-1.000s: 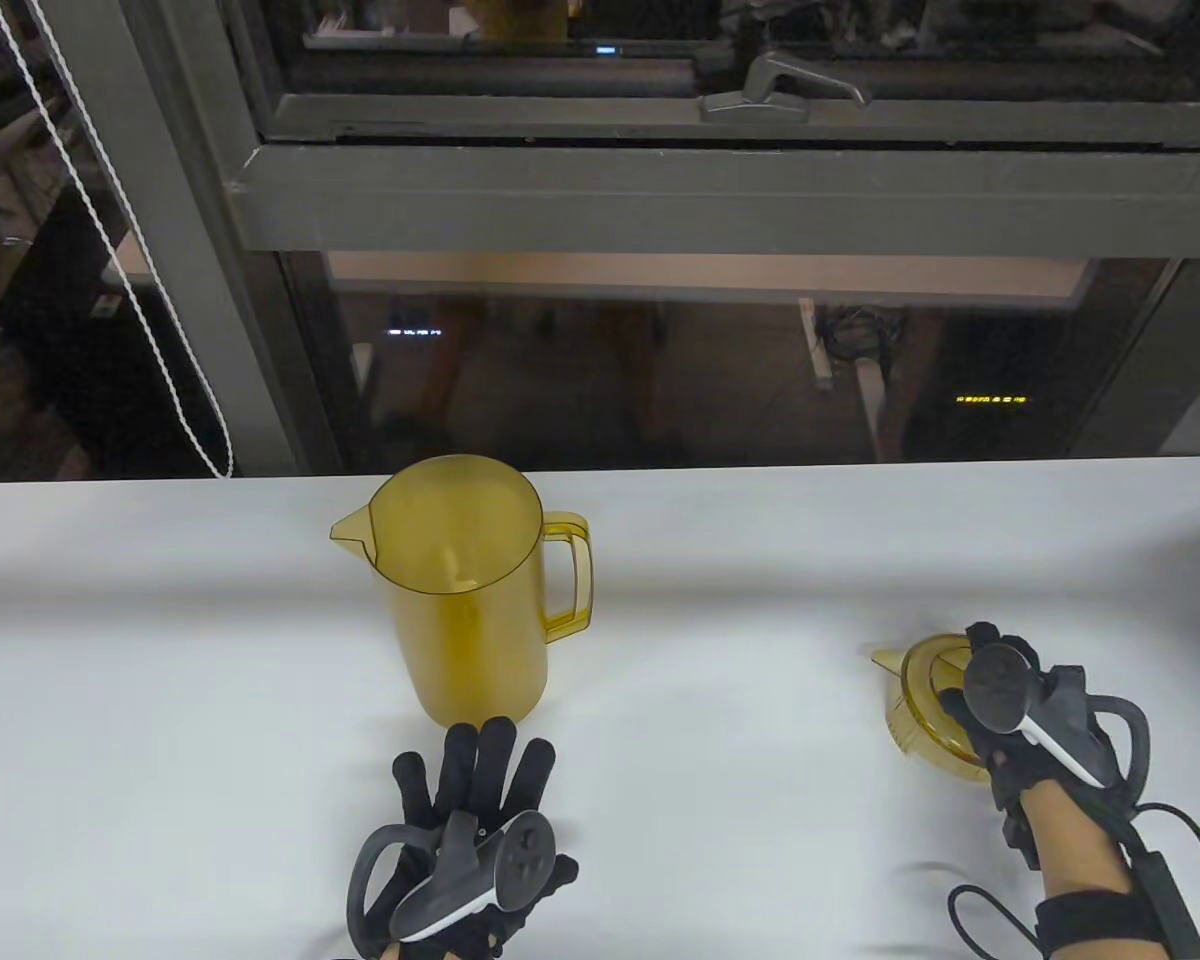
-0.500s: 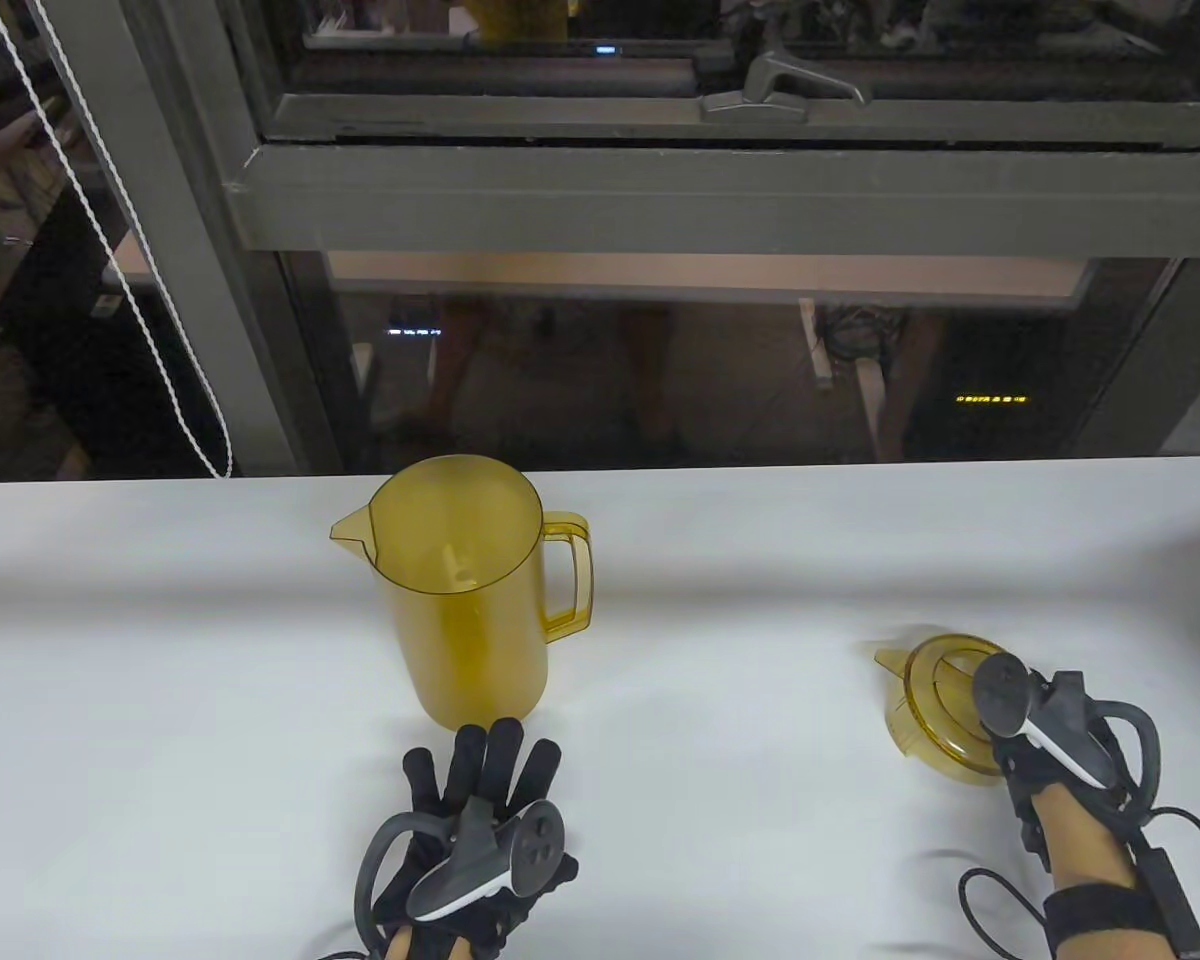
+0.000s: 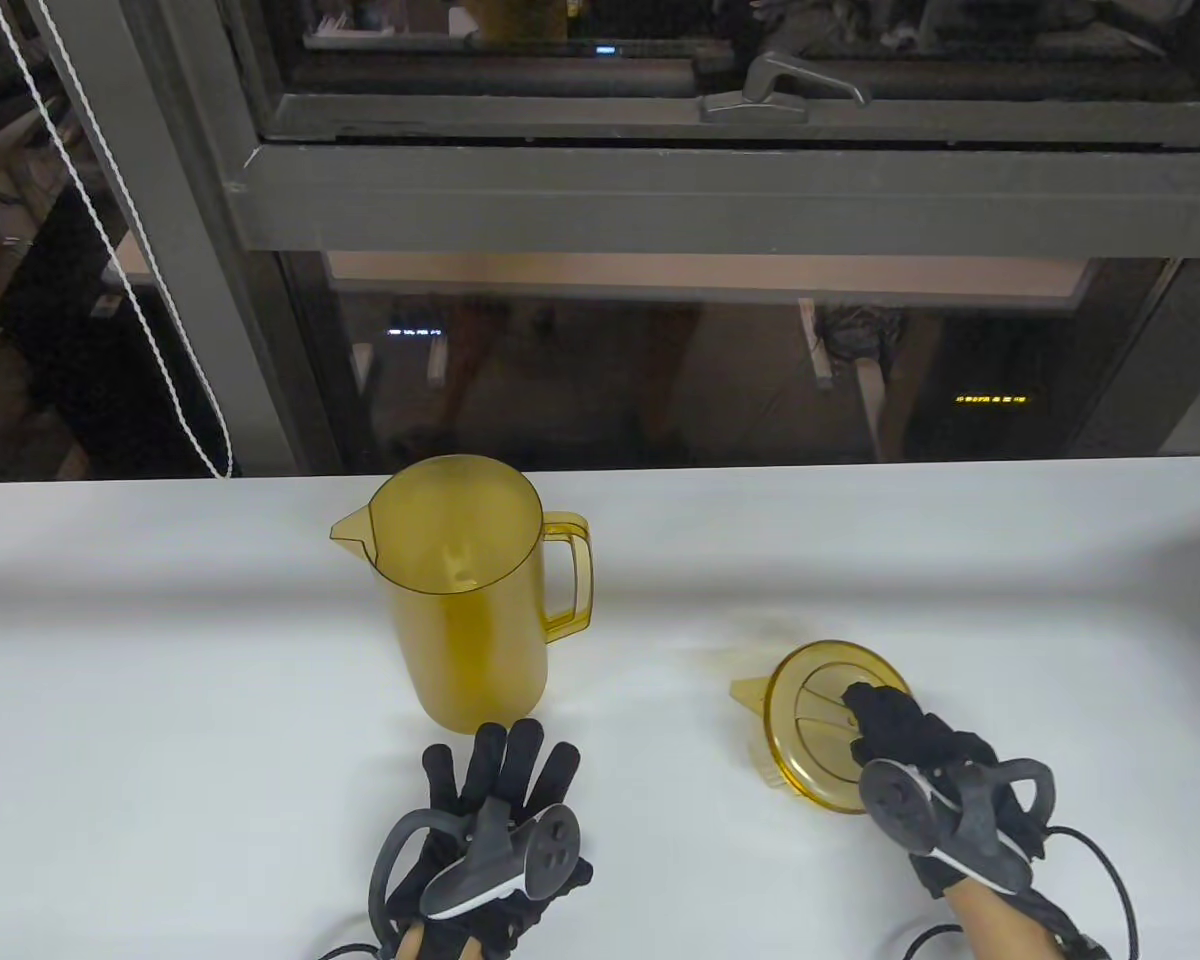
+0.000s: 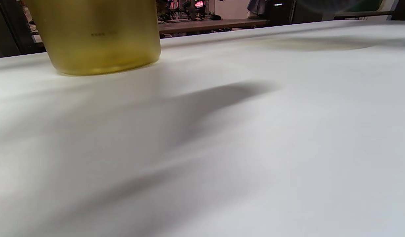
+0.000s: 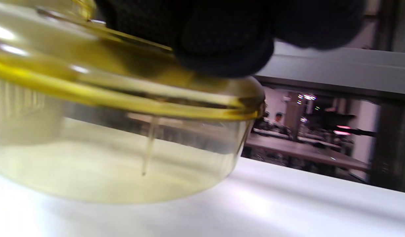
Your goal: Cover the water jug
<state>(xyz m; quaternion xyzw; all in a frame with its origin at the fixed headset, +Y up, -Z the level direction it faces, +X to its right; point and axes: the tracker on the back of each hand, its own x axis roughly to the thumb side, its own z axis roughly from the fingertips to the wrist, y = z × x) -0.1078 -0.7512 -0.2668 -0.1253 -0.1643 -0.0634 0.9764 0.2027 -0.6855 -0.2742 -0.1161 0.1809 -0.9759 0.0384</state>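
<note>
Two hands noted: left hand (image 3: 490, 830) flat, released, near the jug (image 3: 465, 590). The lid (image 3: 825, 725) is gripped by the right hand (image 3: 920, 770), apparently lifted. Lid spout should be aligned with the jug's, then lowered level.

Black sensor gloves are being worn on the left hand (image 3: 490, 790) and right hand (image 3: 910, 735). Grey-and-white ringed trackers are being carried behind the knuckles; black cables are trailing from the right wrist.

Overhead table (image 3: 160, 620) view, wrist views low (close)
</note>
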